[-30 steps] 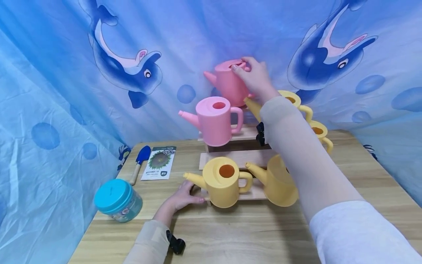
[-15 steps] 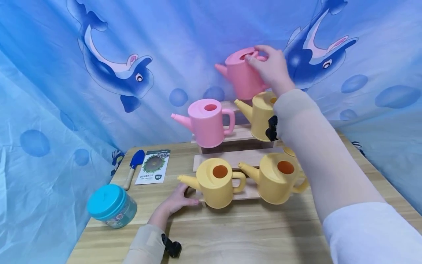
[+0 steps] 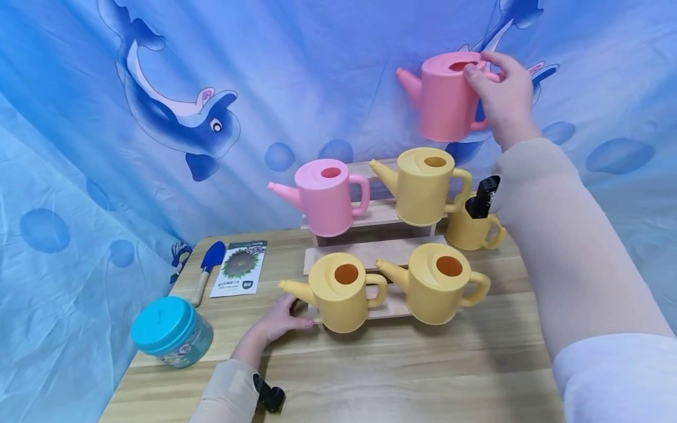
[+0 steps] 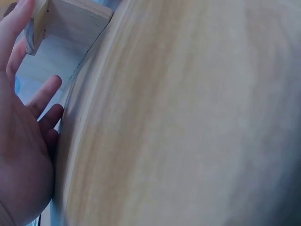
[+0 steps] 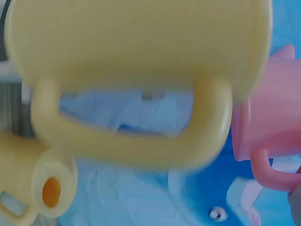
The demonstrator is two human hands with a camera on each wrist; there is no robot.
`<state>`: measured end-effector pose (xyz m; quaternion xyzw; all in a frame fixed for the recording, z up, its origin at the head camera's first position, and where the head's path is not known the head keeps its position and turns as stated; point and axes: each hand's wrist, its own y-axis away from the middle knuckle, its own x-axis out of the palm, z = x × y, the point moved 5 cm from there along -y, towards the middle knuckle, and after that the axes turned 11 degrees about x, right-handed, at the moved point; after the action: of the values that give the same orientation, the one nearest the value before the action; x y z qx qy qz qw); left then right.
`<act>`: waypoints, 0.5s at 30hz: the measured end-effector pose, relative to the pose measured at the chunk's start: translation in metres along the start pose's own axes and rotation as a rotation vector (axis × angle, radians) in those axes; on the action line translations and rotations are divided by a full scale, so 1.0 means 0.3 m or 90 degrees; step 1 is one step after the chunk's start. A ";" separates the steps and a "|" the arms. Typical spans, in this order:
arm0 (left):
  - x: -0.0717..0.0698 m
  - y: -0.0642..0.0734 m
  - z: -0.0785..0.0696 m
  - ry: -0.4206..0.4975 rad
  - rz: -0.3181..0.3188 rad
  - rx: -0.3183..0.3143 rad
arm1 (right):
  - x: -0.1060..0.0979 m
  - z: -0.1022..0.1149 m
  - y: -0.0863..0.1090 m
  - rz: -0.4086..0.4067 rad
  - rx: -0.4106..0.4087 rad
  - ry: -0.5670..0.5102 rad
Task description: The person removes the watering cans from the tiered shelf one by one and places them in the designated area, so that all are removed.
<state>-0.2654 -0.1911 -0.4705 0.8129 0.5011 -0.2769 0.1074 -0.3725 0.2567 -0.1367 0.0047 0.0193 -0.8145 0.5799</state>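
Observation:
High at the back right, my right hand (image 3: 505,97) grips a darker pink watering can (image 3: 449,103) by the top of its handle, thumb at the opening. The can hangs above the stepped wooden shelf (image 3: 365,255), spout to the left. My left hand (image 3: 275,323) holds the shelf's front left corner, thumb along the front edge. On the shelf stand a lighter pink watering can (image 3: 324,202), a yellow watering can (image 3: 423,191) beside it, and two more yellow ones in front, left (image 3: 338,299) and right (image 3: 436,291). In the right wrist view a yellow handle (image 5: 136,148) looms close.
Behind the shelf's right side stands another yellow watering can (image 3: 468,229), partly hidden by the wrist camera. At left lie a blue trowel (image 3: 211,258) and a seed packet (image 3: 240,267). A turquoise lidded jar (image 3: 174,335) stands near the table's left edge. A blue dolphin curtain (image 3: 317,76) hangs behind.
My right hand has lifted the darker pink watering can from behind the lighter pink one, up and to the right, past the upper yellow can. The left hand stays at the shelf corner.

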 end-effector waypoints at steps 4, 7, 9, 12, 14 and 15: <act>-0.009 -0.002 0.007 -0.004 -0.005 -0.004 | -0.071 -0.024 -0.011 -0.024 0.019 -0.029; -0.010 -0.001 0.003 -0.008 -0.003 -0.007 | -0.124 -0.058 -0.021 -0.043 0.042 -0.025; -0.009 0.000 0.002 -0.011 0.000 -0.009 | -0.160 -0.087 -0.028 -0.055 0.057 -0.021; -0.008 0.003 0.002 -0.012 -0.002 -0.008 | -0.221 -0.135 -0.033 -0.073 0.078 -0.020; -0.007 0.004 0.002 -0.009 -0.003 -0.005 | -0.264 -0.169 -0.035 -0.080 0.091 -0.042; -0.006 0.005 0.001 -0.008 -0.004 -0.003 | -0.285 -0.186 -0.034 -0.083 0.096 -0.052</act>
<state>-0.2649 -0.1935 -0.4699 0.8093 0.5035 -0.2812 0.1113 -0.3549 0.3428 -0.1896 0.0135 -0.0654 -0.8492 0.5238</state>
